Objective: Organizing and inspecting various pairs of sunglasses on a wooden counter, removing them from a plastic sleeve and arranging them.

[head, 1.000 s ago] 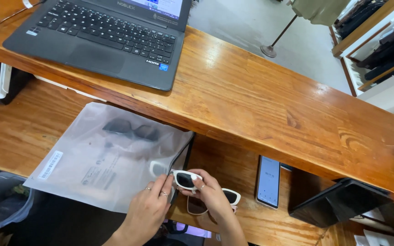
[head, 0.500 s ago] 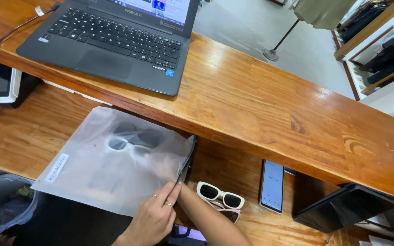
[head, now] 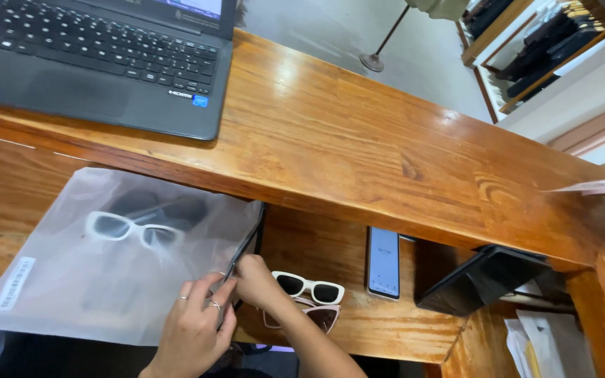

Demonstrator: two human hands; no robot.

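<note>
I see the left hand (head: 194,329) with fingers curled, pinching the open edge of the frosted bag (head: 106,259). The right hand (head: 257,280) closes on that same edge. White sunglasses (head: 131,229) lie inside the bag; two more pairs (head: 309,287) sit just right, phone (head: 384,261) beyond, bare desk (head: 330,140) above.

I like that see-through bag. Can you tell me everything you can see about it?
The bag is a big, flat pouch of frosted, milky plastic, lying on the lower wooden desk under the raised counter. Through it show white-framed sunglasses with dark lenses and a darker pair behind them. A white sticker with black bars sits near its lower left corner. Its open right edge has a dark strip, and the left hand and right hand both pinch that edge. The plastic looks a bit wrinkled.
</note>
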